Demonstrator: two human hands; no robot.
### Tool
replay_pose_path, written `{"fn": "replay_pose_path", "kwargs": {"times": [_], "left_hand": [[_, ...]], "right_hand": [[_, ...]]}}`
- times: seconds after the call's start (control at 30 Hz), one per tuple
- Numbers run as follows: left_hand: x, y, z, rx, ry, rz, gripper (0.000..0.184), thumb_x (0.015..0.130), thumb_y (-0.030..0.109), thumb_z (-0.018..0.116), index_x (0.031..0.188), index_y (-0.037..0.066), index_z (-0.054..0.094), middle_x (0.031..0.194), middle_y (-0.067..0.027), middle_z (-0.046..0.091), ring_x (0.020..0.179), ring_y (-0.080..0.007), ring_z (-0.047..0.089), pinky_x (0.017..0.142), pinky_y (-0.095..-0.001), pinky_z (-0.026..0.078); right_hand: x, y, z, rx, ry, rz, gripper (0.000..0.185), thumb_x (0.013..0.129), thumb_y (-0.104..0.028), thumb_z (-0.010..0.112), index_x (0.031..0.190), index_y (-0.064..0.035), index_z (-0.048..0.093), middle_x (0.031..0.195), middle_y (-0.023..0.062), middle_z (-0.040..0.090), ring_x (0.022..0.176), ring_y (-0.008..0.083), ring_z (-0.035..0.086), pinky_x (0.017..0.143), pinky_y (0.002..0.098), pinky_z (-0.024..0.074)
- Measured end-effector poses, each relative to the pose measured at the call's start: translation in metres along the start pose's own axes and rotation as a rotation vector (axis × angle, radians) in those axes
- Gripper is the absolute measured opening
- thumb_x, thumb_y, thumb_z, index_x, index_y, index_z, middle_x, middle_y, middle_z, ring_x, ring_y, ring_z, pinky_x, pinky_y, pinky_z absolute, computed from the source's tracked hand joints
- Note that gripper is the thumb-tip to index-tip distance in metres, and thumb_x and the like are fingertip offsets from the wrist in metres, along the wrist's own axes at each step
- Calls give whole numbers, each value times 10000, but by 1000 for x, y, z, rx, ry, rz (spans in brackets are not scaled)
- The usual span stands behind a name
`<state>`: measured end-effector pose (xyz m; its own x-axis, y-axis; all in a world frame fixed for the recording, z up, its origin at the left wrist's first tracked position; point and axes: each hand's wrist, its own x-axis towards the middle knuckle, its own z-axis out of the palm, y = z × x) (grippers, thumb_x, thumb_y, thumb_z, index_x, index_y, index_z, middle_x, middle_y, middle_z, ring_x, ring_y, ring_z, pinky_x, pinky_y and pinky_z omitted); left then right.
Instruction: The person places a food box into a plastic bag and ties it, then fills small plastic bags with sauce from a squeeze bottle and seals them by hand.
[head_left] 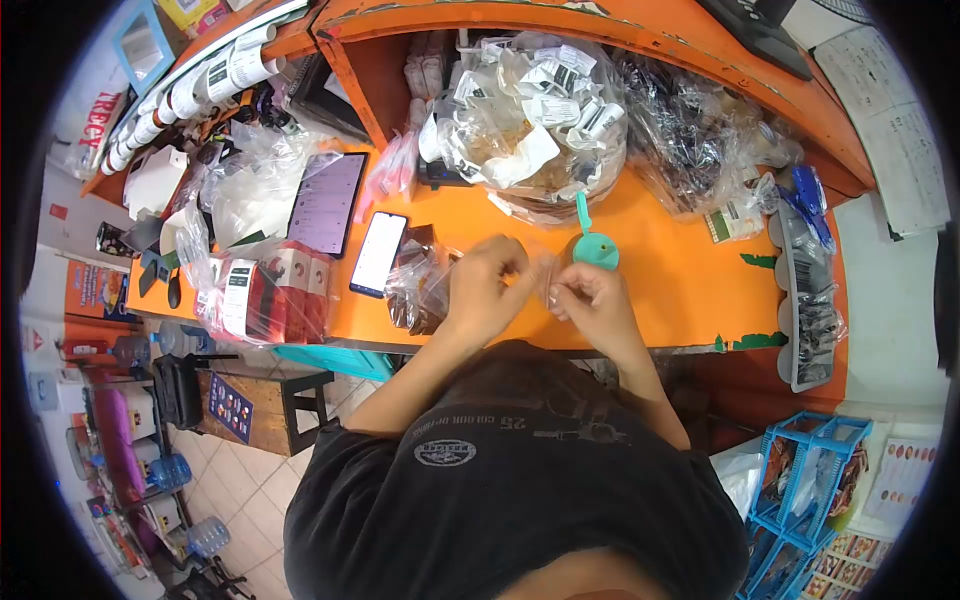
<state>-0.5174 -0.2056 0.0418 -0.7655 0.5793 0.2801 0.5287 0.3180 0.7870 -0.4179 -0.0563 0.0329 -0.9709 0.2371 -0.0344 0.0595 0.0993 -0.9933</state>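
Observation:
Over the orange table's front part, my left hand (487,291) is closed with its fingers curled and the thumb toward the right. What it grips, if anything, is hidden. My right hand (598,303) pinches a thin piece of clear plastic (543,272) that shows faintly between both hands. Just beyond the right hand lies a round turquoise lid (596,251) with a strap. Left of my left hand sits a clear bag with dark brown contents (418,288), next to a lit phone (379,254).
A large clear bag (540,120) of white-labelled packets stands at the back. A tablet (328,203) and bagged red boxes (275,290) occupy the left. Bags of black items (690,130) fill the right shelf; a grey tray (808,310) lines the right edge.

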Motion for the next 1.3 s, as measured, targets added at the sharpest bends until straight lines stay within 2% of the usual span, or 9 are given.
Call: {"fn": "replay_pose_path", "kwargs": {"times": [0.2,0.47,0.53,0.67,0.73,0.87,0.97,1.17,1.3], "left_hand": [[-10,-19,8,-429,-486,-256,343,935,241,580,775,-54,653,558,-72,554,504,-121,517,510,-298,434],[6,-3,-22,-396,-571,111,205,922,154,553,873,-29,631,731,-99,618,642,-163,589,626,-286,470],[12,5,-34,-469,-625,158,143,872,118,579,865,-17,626,726,-138,605,646,-228,599,621,-329,456],[13,19,-40,179,-546,-11,190,815,172,637,874,-8,624,753,-146,607,732,-244,615,659,-350,461],[16,33,-40,463,-607,-141,288,751,194,698,939,-4,607,860,-160,619,856,-261,616,714,-371,462],[5,35,-32,-37,-221,343,553,638,203,773,1090,15,515,1136,-174,537,1076,-333,516,834,-447,412],[-2,23,-7,-90,-323,276,641,600,242,815,1104,34,480,1153,-164,495,1071,-375,467,876,-488,362],[-3,24,15,184,47,251,502,606,231,765,983,45,491,951,-128,492,839,-324,463,751,-417,353],[-5,22,33,210,124,338,458,645,258,718,973,33,492,946,-138,487,835,-316,463,734,-409,346]], "right_hand": [[-2,-3,3,-42,-75,107,88,861,-20,606,795,29,578,688,49,619,620,94,593,578,220,472],[-5,-10,2,-242,-113,-157,117,904,-32,541,793,5,539,624,17,555,579,88,555,543,225,439],[-7,-19,-3,17,-274,84,164,889,-60,539,745,20,536,584,24,529,538,95,492,506,269,395],[-1,-16,-2,-609,66,-200,222,867,-79,505,679,37,523,567,28,512,539,116,475,499,315,377],[-1,-14,-1,-492,62,-166,223,858,-71,497,664,34,527,565,28,514,540,125,481,512,310,384],[-5,-22,-8,79,-162,-2,217,853,-78,488,685,34,567,598,50,544,563,146,516,539,301,406],[-10,-30,-16,91,-262,215,143,835,-73,569,727,16,601,708,85,589,621,146,545,620,282,434],[-18,-56,-4,-688,364,-600,156,720,-63,731,856,-24,666,887,77,627,877,212,544,767,308,433],[-23,-24,3,-368,194,-263,161,730,-57,719,885,-39,681,983,101,641,991,243,504,844,358,418]]}}
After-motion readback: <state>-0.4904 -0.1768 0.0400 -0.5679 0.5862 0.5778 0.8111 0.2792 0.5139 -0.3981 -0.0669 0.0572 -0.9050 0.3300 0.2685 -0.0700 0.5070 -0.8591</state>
